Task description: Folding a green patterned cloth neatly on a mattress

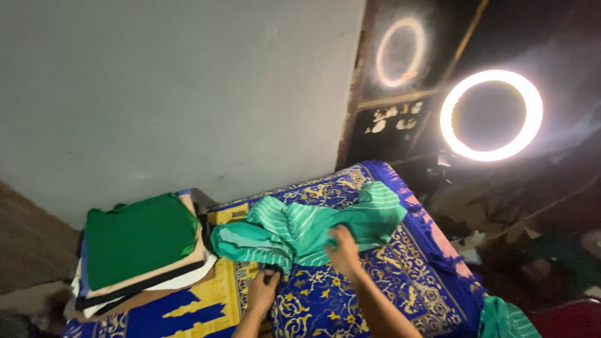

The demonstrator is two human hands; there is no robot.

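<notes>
At the left edge of the bed, near its far left corner, sits a stack of folded clothes. A dark green piece lies flat on top, with tan, black and white layers showing beneath it along the near side. The bed is covered with a blue spread patterned in yellow, and a broad yellow panel of the pattern shows just right of the stack.

Toward the middle of the bed lies a crumpled teal garment with thin white stripes. It stretches from beside the stack across to the far right corner of the bed, bunched and twisted along its length. The left hand is at the garment's near edge, left of centre, with its fingers curled around a hanging fold of the cloth; something small and dark shows at the fingertips, too blurred to make out. The right hand rests just to the right of it, palm down on the garment's middle, fingers bent and pinching the fabric.

Past the right edge of the bed, the fringe of the spread hangs over a pink layer. Another piece of teal striped cloth shows at the near right corner. Beyond the bed on the right, a lit ring light glows in a dark, cluttered area, and a fainter ring of light shows above and to its left. A plain grey wall rises behind the bed on the left.
</notes>
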